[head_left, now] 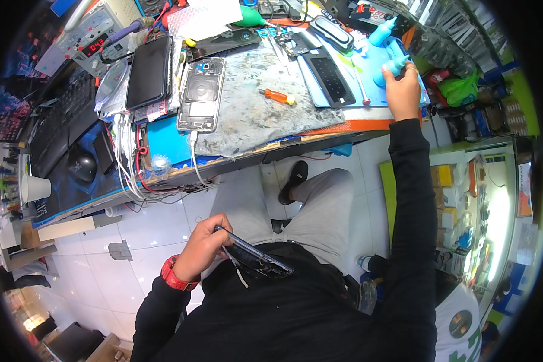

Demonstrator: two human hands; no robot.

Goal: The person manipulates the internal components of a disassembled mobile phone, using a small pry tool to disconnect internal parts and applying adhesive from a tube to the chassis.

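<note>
"Right of the screwdriver (277, 96) on the desk (253, 157), what is the state of the right hand (403, 90)?"

"Its fingers are closed around a blue nozzle bottle (382, 75)."

"And the left hand (202, 248)?"

"Nearer the body than the screwdriver, beyond the desk's edge, its fingers grip a dark, tilted phone-shaped device (260, 258)."

Your head cam, L of the pair, looks down from just abv. your torso (283, 308), fisheye-wide & upright, facing fwd. to the bench (371, 125) across the top. Torso's close, btm. ctr.; tiled floor (90, 271) is farther off. Both your L hand (204, 246) & R hand (402, 92) are in view. Straight edges bow twd. the rim.
</note>
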